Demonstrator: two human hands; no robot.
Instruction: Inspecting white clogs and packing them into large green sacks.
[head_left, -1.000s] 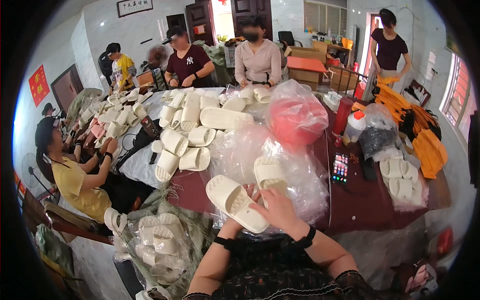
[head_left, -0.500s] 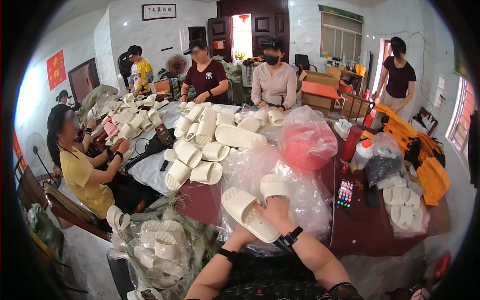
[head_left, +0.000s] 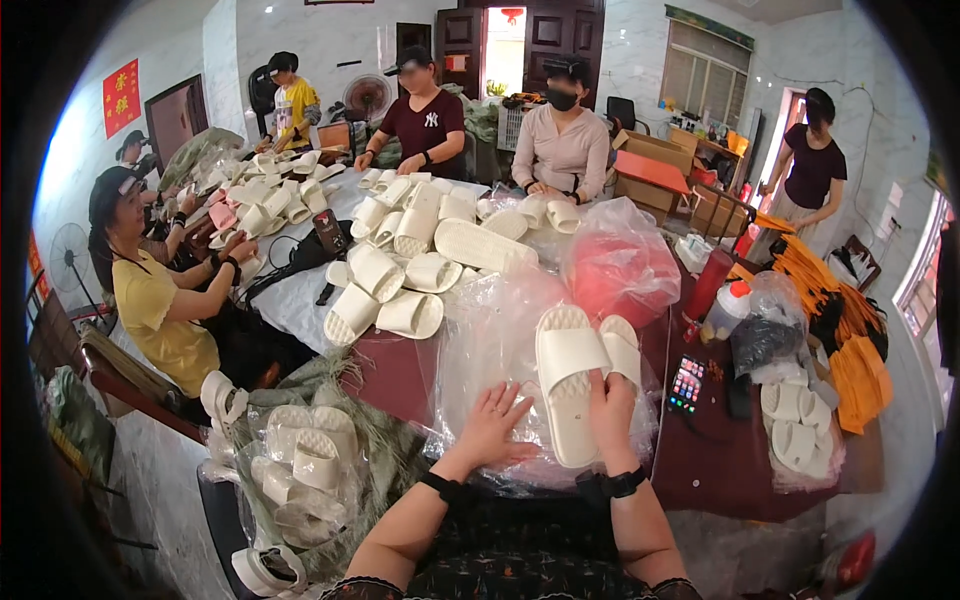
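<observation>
My right hand (head_left: 609,418) grips a pair of cream slide slippers (head_left: 571,395), held together with their toes pointing away from me. The second slipper is partly hidden behind the front one. My left hand (head_left: 492,430) lies with fingers spread on a stack of clear plastic bags (head_left: 478,360) at the table's near edge, left of the slippers. Beyond the bags, many loose cream slippers (head_left: 408,312) are heaped on the table.
A red bundle in clear plastic (head_left: 622,270) sits behind the bags. To the right are a phone (head_left: 687,384), a white bottle (head_left: 727,310) and bagged slippers (head_left: 796,425). More bagged slippers (head_left: 312,450) stand at my left. Several people work around the table.
My left hand has let go of the slippers and come down on the plastic bags. My right hand has moved them to the right and turned their toes away from me.
</observation>
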